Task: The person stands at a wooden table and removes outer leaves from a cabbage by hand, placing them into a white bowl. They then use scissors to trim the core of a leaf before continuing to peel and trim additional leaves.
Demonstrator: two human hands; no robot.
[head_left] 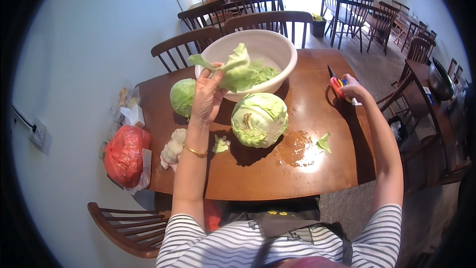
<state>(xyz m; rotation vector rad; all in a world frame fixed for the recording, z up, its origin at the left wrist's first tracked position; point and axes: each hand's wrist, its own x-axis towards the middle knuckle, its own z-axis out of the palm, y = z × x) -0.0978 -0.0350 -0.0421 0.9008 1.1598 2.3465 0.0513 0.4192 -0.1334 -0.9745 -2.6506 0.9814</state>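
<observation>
My left hand (210, 89) pinches a pale green cabbage leaf (238, 71) over the near left part of a large white basin (289, 64). Torn leaf pieces (264, 73) lie inside that basin. Off to the right, my right hand (354, 88) is closed round the red and yellow handles of scissors (336, 84), their dark blades pointing away from me. A big cabbage (259, 120) rests in the middle of the table, its cut stem end facing me. Another, smaller cabbage (183, 98) sits left of the basin, partly behind my left wrist.
The brown table (248, 173) has wet patches and leaf scraps (324, 143) on it. A crumpled whitish cloth or glove (173, 149) lies beside my left forearm. At the left edge stands a red plastic bag (127, 154). Wooden chairs (277, 17) line the far side.
</observation>
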